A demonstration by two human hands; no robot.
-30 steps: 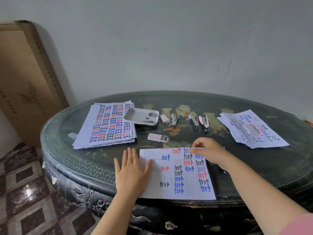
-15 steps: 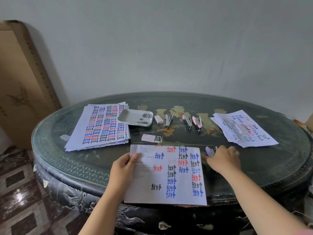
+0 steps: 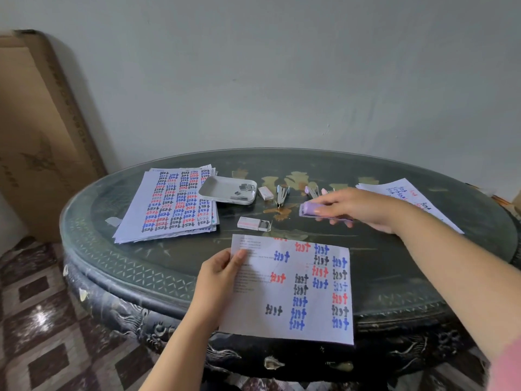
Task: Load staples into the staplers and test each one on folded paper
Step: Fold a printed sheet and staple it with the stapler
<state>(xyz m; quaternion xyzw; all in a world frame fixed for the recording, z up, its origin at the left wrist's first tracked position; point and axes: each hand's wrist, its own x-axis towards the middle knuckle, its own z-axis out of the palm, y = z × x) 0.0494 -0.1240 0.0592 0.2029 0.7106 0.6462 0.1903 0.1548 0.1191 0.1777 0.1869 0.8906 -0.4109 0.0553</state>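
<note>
Testing looks to be the current step: the right hand [image 3: 363,211] grips a purple stapler [image 3: 311,208] just above the worktop [image 3: 408,266], beyond the far edge of the folded paper [image 3: 293,292], whose left edge the left hand [image 3: 220,277] pinches. Next, I judge, the stapler's mouth must slide over a paper edge and be squeezed while the left hand steadies the sheet; whether it is loaded cannot be told.

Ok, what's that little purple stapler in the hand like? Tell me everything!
The small lilac plastic stapler looks smooth, with a rounded end pointing left. It lies roughly level, gripped lengthwise by the right hand, which covers its top and back half. It is over the dark glass-topped table. It is blurred, so any staples inside cannot be seen.
</note>
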